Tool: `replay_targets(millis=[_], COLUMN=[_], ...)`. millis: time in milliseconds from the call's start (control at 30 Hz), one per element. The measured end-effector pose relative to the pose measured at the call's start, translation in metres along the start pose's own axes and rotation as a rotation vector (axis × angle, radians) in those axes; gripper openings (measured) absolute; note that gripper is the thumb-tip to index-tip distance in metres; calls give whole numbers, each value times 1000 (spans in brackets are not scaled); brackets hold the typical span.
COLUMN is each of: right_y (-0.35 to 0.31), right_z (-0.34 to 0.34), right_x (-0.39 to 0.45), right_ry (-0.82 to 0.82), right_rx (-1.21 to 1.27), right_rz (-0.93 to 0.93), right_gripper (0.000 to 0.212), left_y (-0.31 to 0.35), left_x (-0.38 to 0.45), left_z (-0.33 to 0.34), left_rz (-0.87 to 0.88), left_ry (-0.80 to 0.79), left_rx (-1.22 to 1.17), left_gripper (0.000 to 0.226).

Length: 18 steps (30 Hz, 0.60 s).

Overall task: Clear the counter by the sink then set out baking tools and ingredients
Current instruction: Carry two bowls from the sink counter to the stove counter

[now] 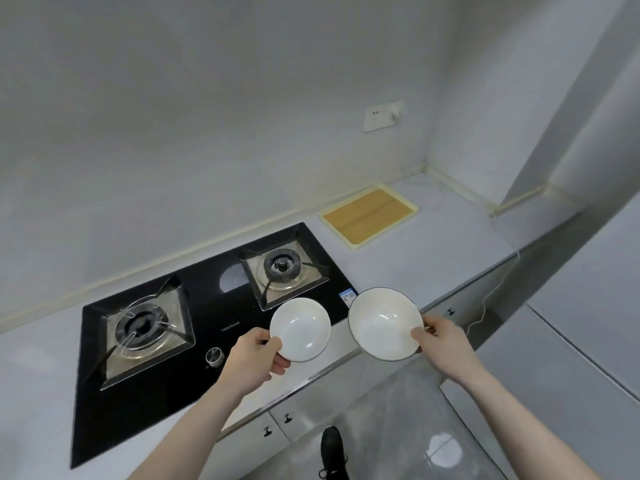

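My left hand (256,355) pinches the rim of a small white bowl (303,327), thumb on the inside, and holds it above the counter's front edge just right of the stove. My right hand (438,337) grips the right rim of a larger white bowl with a dark rim (382,323), held in the air beside the small one. Both bowls are tilted toward me and look empty. The sink is not in view.
A black two-burner gas stove (207,306) fills the left of the grey counter (415,258). A wooden cutting board in a cream tray (369,213) lies at the back near the corner. A white cable (485,299) hangs over the counter edge. Cabinet doors (301,410) and my shoe (332,452) are below.
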State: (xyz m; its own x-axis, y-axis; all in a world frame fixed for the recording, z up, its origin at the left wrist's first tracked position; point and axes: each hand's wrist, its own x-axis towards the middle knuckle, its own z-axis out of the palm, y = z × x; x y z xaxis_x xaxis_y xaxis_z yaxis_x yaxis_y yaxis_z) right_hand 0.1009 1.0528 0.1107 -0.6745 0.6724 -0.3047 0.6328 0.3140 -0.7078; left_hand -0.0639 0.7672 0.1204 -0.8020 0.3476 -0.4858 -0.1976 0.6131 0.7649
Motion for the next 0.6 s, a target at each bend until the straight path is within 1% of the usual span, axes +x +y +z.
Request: replay_targets(millis=[300,467,600], right_y=[14,21,28], right_z=[-54,-66,-73], right_x=[89,129,164], right_ry=[64,108,93], right_rx=[-55,-8,26], right_rz=[104,151,188], right_gripper=[15,16,17], left_y=[78,101,114], left_x=[104,147,173], left_z=[65,84,97], left_rz=[34,9,-24], left_ry=[-142,-215,-227], left_rx=[-24,5,16], left_gripper=[13,15,15])
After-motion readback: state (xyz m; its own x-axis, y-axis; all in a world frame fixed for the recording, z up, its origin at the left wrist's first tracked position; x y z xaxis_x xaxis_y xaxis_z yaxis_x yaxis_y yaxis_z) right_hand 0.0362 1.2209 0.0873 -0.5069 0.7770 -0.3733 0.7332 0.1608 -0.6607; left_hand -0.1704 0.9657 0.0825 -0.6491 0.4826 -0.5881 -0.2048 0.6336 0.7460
